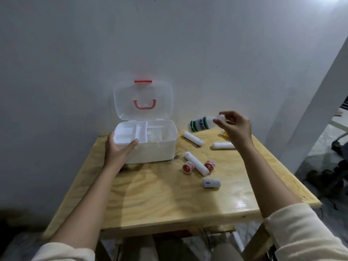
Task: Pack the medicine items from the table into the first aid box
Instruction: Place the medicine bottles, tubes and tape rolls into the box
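Note:
The white first aid box (162, 149) stands open at the table's back, its clear lid (143, 102) with red handle upright against the wall. A divided tray sits inside it. My left hand (116, 149) grips the box's front left corner. My right hand (235, 127) holds a white bottle with a green and blue label (199, 126) by its cap, tilted in the air above the table's back right. Three white rolls (193, 138) (223, 145) (195, 162), two red-capped tape rolls (187, 167) (210, 165) and a small wrapped bandage (211, 182) lie on the table.
The wooden table (169, 200) stands against a grey wall. A small yellow item (225, 133) lies half hidden behind my right hand. To the right, the floor holds dark shoes (327, 176) beside a white pillar.

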A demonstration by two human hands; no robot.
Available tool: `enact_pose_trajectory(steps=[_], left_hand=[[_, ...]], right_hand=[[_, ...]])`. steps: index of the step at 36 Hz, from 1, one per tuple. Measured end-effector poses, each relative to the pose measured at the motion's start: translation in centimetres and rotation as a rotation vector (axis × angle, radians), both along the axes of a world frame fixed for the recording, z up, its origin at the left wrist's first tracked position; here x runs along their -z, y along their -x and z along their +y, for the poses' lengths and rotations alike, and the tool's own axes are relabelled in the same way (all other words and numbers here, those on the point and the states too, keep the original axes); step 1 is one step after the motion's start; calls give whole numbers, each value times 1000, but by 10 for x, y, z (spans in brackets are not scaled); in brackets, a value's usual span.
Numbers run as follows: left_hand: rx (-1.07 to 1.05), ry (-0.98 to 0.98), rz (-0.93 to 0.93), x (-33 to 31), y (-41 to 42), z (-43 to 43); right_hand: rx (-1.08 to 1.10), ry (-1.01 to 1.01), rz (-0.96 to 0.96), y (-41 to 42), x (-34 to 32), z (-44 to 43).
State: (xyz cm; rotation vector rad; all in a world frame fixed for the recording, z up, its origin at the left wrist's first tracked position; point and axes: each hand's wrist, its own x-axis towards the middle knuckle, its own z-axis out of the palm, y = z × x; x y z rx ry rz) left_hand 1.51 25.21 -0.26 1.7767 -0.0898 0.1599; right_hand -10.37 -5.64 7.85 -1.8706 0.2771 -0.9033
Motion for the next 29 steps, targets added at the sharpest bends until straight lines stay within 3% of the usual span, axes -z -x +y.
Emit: enact_pose_trajectory(steps=[6,15,23,29], left_hand=[[69,-53,34,-12,-4,6],[153,-252,-40,-24,-21,14],[178,-507,-63,-35,-23,16],[189,-539,-87,-40,-24,10]], right_hand=[[-145,222,29,-42,-33,52],[-338,533,280,-85,-26,99],[-405,517,273,-99,-25,118],[-430,522,307,-104,-25,123]])
